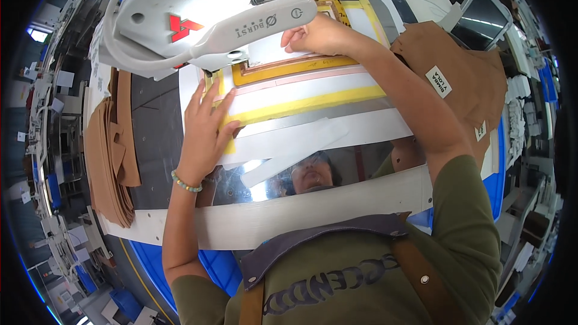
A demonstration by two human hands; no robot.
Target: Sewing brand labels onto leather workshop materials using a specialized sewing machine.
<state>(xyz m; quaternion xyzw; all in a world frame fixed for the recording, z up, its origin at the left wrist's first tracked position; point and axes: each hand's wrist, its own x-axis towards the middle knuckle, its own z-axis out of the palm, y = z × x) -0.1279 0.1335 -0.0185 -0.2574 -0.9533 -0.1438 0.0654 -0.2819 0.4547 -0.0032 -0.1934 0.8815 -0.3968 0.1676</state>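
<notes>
My left hand (209,121) lies open, fingers spread, on the left edge of a white sewing template (289,97) bordered with yellow tape (307,104). My right hand (322,36) is over the template's middle, fingers curled in toward the thumb. Whatever those fingers hold, if anything, is too small or hidden to make out. Just below them runs a yellow-brown frame (289,71) set in the template. The white sewing machine head (180,15) hangs over the far left part, and its grey control handle (265,23) hides some of the template behind it.
Folded brown fabric pieces (108,162) are stacked at the left. More brown pieces (457,78) with white labels lie at the right, near a tilted screen (481,17). A white strip (286,153) rests across the shiny metal plate (355,165) in front of me. Blue bins (220,271) stand below the table edge.
</notes>
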